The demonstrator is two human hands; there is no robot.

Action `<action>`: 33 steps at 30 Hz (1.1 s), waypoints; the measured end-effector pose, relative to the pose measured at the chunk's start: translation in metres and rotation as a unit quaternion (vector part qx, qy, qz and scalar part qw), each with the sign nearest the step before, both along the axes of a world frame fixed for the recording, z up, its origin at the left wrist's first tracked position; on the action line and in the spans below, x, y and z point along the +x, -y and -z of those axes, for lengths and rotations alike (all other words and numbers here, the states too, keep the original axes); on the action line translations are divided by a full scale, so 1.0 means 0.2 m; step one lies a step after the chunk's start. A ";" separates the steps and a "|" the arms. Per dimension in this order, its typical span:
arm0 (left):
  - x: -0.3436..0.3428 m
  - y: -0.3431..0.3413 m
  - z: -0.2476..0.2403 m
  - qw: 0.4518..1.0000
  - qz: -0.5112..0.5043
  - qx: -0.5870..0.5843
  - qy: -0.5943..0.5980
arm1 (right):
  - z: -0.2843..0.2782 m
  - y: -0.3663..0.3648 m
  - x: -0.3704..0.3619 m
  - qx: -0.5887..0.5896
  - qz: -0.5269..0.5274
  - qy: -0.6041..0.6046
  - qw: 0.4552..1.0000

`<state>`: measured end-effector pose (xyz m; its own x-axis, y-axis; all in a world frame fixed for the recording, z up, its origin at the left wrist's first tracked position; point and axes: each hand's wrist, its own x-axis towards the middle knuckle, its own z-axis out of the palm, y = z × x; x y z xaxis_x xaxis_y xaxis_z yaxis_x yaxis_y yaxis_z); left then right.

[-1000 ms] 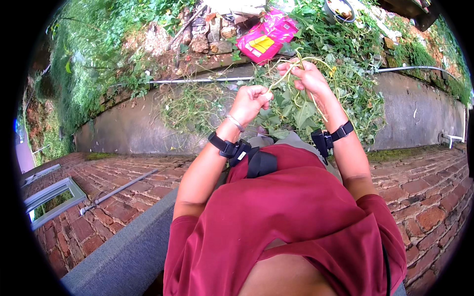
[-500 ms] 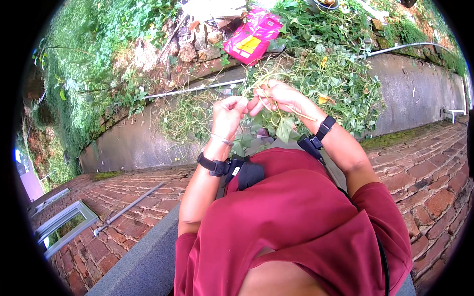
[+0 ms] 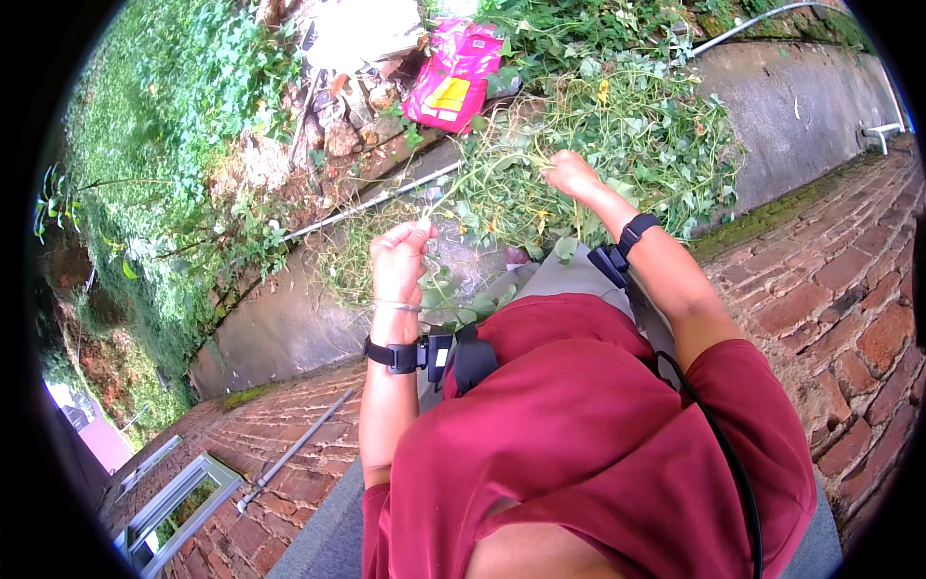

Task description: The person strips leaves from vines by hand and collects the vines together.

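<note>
Stem [image 3: 444, 198] slants away from the pinching left hand [image 3: 397, 261] toward the leafy pile [image 3: 632, 140].

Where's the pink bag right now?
Head view, top, just left of centre: the pink bag lies off the upper-left edge of the pile of green vines, right of the rocks.

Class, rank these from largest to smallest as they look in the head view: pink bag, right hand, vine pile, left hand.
1. Vine pile
2. Pink bag
3. Left hand
4. Right hand
</note>
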<state>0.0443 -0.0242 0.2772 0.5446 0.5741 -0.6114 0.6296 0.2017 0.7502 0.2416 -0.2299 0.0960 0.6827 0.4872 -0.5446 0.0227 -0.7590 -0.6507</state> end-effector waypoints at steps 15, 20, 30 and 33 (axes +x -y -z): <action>0.19 0.10 0.11 0.963 0.242 -0.044 0.112 | -0.67 -0.11 -0.05 0.341 -0.163 -0.246 0.892; 0.15 0.12 0.15 0.972 0.218 0.070 0.059 | -0.60 -0.12 -0.02 0.154 -0.279 0.262 0.911; -0.71 -0.78 0.00 0.869 -0.020 0.463 -0.176 | -0.19 0.42 0.56 0.119 0.170 0.173 0.963; -0.77 -0.85 -0.12 0.754 -0.088 0.540 -0.363 | -0.35 0.34 0.51 0.172 0.195 0.069 0.963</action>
